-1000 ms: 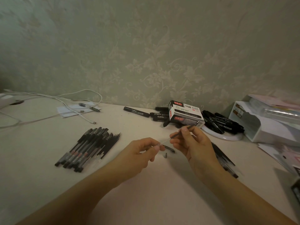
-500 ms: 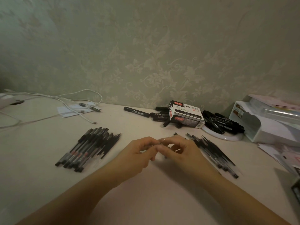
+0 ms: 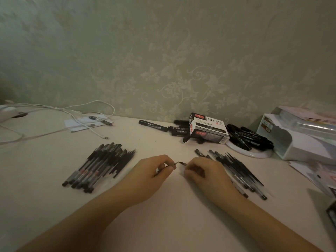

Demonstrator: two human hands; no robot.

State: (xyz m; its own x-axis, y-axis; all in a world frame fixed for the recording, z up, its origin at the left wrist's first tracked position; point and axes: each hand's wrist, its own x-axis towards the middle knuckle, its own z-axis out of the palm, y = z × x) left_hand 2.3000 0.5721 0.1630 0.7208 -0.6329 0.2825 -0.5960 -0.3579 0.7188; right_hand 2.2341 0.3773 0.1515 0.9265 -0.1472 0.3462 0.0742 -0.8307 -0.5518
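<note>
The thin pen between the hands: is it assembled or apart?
Apart: the left hand pinches a thin grey piece, the right hand a dark pointed piece, with a gap between.

A thin pen piece (image 3: 176, 162) pokes out of the left hand (image 3: 151, 176), pinched there, its end aimed right. Facing it with a small gap, a dark pen tip (image 3: 182, 163) juts from the right hand (image 3: 205, 174). Both are low over the middle of the table (image 3: 163, 215).

pen box (image 3: 209, 130): "1120" printed on its white top panel, Chinese characters beside it too small to read; red label patches unreadable; marker (image 3: 153, 126) barrel print illegible
</note>
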